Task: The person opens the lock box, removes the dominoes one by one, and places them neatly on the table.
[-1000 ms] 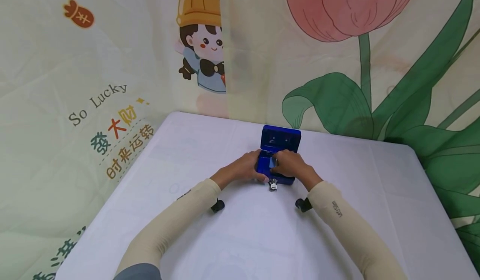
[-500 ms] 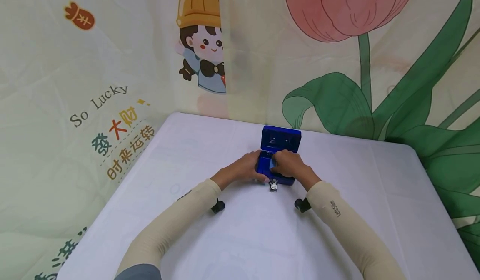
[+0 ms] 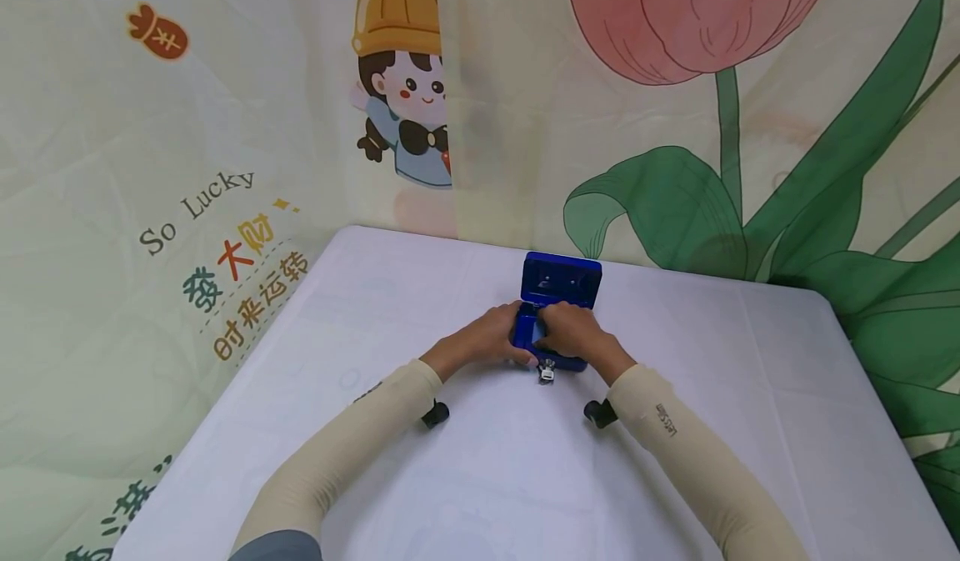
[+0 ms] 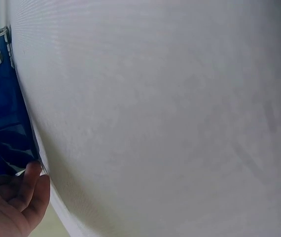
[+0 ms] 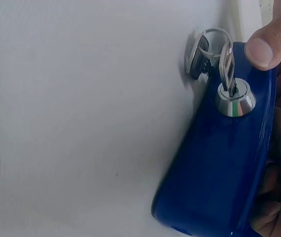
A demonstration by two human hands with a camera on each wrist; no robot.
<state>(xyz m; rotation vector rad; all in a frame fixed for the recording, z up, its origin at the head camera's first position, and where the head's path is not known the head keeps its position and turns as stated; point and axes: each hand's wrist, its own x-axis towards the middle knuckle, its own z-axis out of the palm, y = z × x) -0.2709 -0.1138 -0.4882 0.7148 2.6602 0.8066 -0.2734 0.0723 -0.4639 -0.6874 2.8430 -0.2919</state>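
Note:
A blue metal cash box stands with its lid raised near the back of the table. My left hand grips its left side, thumb at the front beside the lock. A key sits in that lock, with a ring and another key hanging from it. My right hand reaches into the box with curled fingers. It pinches a flat light-blue piece, mostly hidden by the hand; its kind cannot be made out. In the right wrist view the box's front panel shows plainly.
A white cloth covers the table. Behind it hangs a printed backdrop with a large tulip and a cartoon figure. Black wrist cameras stick out below both forearms.
My right hand has shifted slightly left inside the box, the light-blue piece moving with it. The left hand and the box stay in place, lid still raised.

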